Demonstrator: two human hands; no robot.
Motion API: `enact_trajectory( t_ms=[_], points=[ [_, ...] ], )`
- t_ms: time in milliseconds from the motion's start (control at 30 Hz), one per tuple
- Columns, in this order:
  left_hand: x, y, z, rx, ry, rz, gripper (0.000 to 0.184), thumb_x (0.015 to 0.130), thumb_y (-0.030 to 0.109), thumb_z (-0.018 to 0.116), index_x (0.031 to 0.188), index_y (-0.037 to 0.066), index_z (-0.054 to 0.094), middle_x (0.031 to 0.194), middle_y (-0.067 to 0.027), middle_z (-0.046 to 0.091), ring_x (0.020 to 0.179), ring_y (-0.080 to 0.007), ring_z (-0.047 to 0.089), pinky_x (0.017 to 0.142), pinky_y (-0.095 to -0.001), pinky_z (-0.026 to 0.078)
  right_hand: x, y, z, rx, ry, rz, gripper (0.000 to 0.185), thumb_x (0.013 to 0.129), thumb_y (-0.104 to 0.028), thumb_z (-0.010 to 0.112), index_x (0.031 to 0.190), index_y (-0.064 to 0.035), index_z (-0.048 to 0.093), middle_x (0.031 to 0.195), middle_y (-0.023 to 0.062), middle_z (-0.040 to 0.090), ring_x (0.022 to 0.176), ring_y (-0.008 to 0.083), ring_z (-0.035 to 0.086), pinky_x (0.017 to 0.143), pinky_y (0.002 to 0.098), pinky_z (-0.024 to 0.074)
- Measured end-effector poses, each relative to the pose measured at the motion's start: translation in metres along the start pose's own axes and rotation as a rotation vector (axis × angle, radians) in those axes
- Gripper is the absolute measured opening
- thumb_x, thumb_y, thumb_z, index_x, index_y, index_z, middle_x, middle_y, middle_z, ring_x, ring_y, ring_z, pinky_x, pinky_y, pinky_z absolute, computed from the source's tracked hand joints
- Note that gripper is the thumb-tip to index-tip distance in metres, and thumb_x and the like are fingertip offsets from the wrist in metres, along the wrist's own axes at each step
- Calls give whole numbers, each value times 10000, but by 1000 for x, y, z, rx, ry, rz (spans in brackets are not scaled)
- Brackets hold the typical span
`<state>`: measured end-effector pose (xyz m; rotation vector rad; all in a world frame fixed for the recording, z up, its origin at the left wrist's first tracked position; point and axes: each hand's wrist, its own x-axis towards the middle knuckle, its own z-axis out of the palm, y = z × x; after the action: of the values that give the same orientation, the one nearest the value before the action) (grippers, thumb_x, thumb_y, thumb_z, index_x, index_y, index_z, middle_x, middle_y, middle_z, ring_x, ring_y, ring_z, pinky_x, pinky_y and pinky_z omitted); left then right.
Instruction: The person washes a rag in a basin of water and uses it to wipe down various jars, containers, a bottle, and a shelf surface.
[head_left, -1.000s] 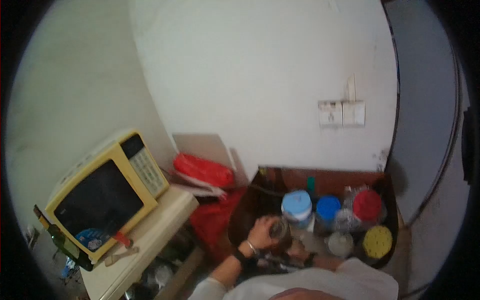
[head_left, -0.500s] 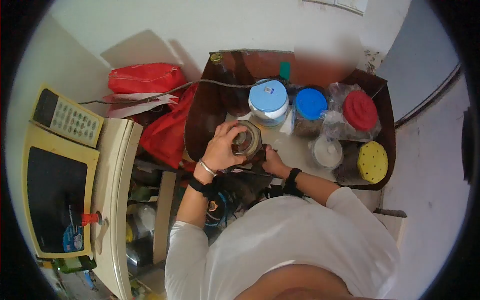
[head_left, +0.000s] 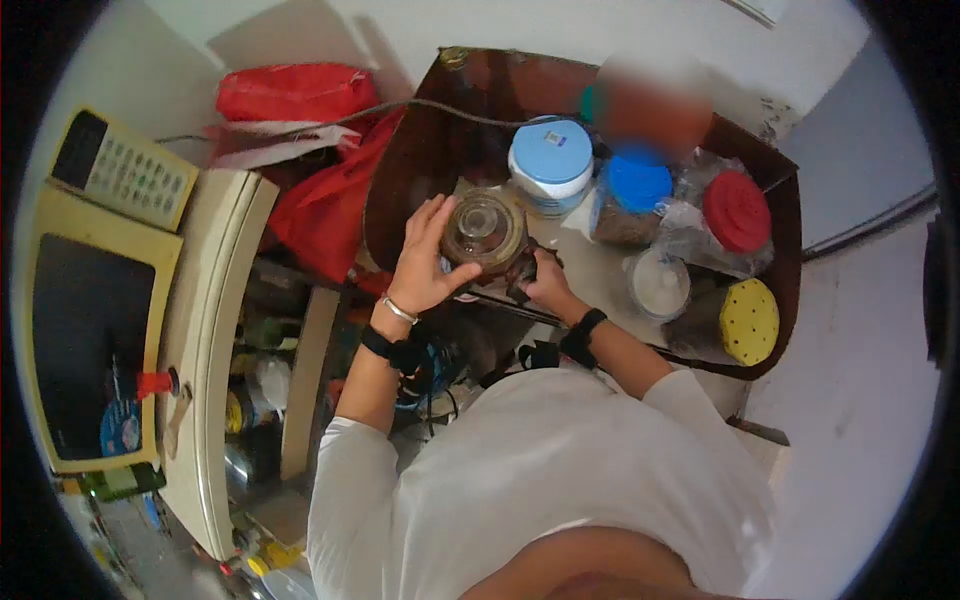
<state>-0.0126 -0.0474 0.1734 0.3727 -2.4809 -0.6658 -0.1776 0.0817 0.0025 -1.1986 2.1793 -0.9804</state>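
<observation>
A round glass-lidded pot (head_left: pixel 484 235) with a clear knob on top and brown-looking contents stands at the near left of the dark-sided tray. My right hand (head_left: pixel 548 282) is closed around its dark handle (head_left: pixel 522 272) on the right. Along the pot's left side lies my left hand (head_left: pixel 427 257), fingers stretched out and thumb apart, close against the glass; whether the palm presses on it I cannot tell. Just behind the pot is a white jar (head_left: pixel 550 190) with a light blue lid.
Right of the pot are a blue-lidded jar (head_left: pixel 640 182), a red-lidded jar (head_left: pixel 737 213) in plastic, a small clear tub (head_left: pixel 658 285) and a yellow-lidded jar (head_left: pixel 748 322). A cable (head_left: pixel 440 105) crosses the tray (head_left: pixel 395 200). A microwave (head_left: pixel 100 340) and cabinet (head_left: pixel 215 330) stand left.
My left hand has let go of the lid's top and opened out along the pot's left side. My right hand stays on the handle. The camera view has shifted.
</observation>
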Motion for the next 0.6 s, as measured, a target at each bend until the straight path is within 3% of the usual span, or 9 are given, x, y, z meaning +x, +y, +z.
enact_trajectory(
  t_ms=[33, 100, 167, 200, 267, 367, 500, 600],
  points=[
    [-10, -11, 3, -64, 67, -39, 693, 651, 176, 680, 1251, 33, 363, 1250, -200, 365, 1127, -361, 366, 952, -381, 324, -6, -3, 2, 0, -17, -8, 741, 638, -246, 659, 1193, 115, 328, 1106, 313, 439, 1025, 393, 449, 875, 400, 381],
    [-44, -37, 26, -92, 58, -172, 673, 692, 169, 652, 1259, -1, 331, 1245, -207, 365, 1127, -366, 375, 947, -403, 329, -18, -10, 3, -60, 28, -76, 939, 581, -347, 737, 1246, 105, 253, 1154, 305, 393, 1069, 395, 406, 905, 404, 354],
    [-70, -52, 53, 215, -121, -393, 733, 678, 171, 659, 1297, 53, 284, 1252, -214, 357, 1134, -369, 376, 926, -412, 354, -17, -18, 4, -66, 9, -16, 983, 563, -365, 754, 1253, 103, 234, 1142, 302, 398, 1062, 401, 408, 903, 413, 352],
    [-71, -47, 57, 214, -120, -400, 733, 678, 171, 659, 1297, 53, 284, 1252, -214, 357, 1134, -369, 376, 926, -412, 354, -15, -21, 6, -75, 0, 39, 1027, 544, -382, 770, 1260, 101, 214, 1131, 298, 402, 1055, 407, 410, 900, 421, 351],
    [-68, -35, 66, 414, -254, -624, 798, 650, 176, 675, 1320, 118, 245, 1218, -220, 379, 1105, -373, 403, 857, -408, 414, -15, -22, 10, -59, 39, 38, 1027, 540, -392, 772, 1252, 101, 222, 1115, 285, 417, 1048, 396, 417, 894, 416, 355],
    [-66, -43, 72, 347, -267, -729, 826, 616, 199, 703, 1307, 162, 252, 1180, -216, 402, 1002, -361, 484, 771, -396, 459, -12, -22, 11, 23, 89, 5, 998, 537, -407, 773, 1227, 97, 256, 1089, 259, 443, 1033, 373, 430, 884, 410, 361],
    [-75, -56, 75, 301, -157, -727, 757, 582, 215, 726, 1231, 112, 350, 1093, -192, 466, 873, -342, 548, 707, -393, 474, -7, -19, 10, 47, 133, -77, 924, 545, -416, 769, 1179, 84, 320, 1063, 222, 472, 1013, 349, 443, 870, 400, 370],
    [-87, -54, 71, 290, -55, -593, 646, 558, 209, 732, 1121, 69, 448, 993, -179, 535, 813, -333, 569, 692, -393, 473, -4, -21, 1, 37, 70, -50, 874, 548, -412, 767, 1144, 79, 359, 1069, 221, 474, 1018, 351, 441, 868, 396, 371]
  ],
)
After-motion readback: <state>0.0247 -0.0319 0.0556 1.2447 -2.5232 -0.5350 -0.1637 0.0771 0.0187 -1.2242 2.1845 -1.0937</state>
